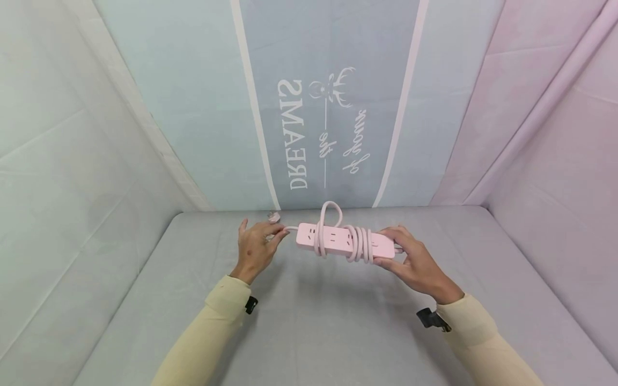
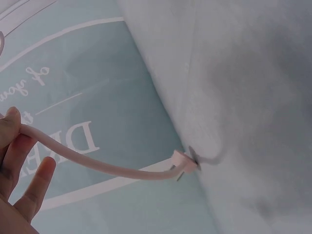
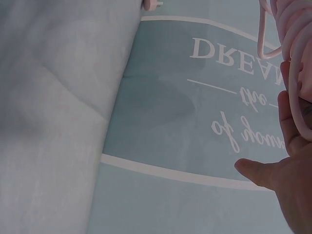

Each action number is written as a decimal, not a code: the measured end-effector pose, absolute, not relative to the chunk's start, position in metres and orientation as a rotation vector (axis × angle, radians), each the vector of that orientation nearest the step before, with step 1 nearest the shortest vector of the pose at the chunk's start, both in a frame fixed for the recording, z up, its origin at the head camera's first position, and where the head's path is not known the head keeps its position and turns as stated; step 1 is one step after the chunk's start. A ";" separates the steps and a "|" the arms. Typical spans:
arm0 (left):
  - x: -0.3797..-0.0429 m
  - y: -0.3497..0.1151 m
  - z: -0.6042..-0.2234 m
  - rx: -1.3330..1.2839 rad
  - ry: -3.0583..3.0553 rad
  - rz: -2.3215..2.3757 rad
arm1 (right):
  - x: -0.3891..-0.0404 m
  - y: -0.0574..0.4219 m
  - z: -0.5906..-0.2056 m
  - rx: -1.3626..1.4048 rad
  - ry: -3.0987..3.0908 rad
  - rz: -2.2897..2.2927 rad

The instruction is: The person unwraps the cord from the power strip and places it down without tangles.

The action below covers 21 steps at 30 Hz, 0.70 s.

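Power strip [image 1: 339,241]: over grey surface [image 1: 309,327], toward far edge
Long axis: left-right, sockets facing head camera
Hands: left hand [image 1: 256,247] pinches cord [image 1: 292,228], right hand [image 1: 419,268] grips right end
Cut off: strip, right-wrist view

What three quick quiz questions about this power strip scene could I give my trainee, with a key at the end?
1. Which hand pinches the cord near its plug?
2. True or false: part of the cord is wound around the pink power strip.
3. Choose one. The plug is:
A. inserted in the pink power strip
B. free, inserted in nothing
C. gripped by the right hand

Key:
1. The left hand
2. True
3. B
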<state>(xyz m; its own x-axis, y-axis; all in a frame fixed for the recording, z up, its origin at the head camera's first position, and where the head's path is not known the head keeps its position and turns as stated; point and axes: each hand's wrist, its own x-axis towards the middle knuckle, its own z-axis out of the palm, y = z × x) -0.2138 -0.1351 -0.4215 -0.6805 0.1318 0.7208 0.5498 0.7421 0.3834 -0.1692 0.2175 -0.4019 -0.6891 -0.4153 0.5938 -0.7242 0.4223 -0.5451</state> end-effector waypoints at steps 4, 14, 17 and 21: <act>-0.214 -0.135 -0.418 -0.507 -2.241 -0.779 | -0.169 0.218 -0.400 0.965 -2.335 1.163; -0.216 -0.135 -0.409 -0.485 -2.251 -0.808 | -0.169 0.218 -0.393 0.930 -2.406 1.167; -0.216 -0.135 -0.406 -0.470 -2.262 -0.825 | -0.170 0.217 -0.390 0.927 -2.414 1.172; -0.217 -0.135 -0.402 -0.448 -2.277 -0.846 | -0.170 0.217 -0.387 0.918 -2.426 1.181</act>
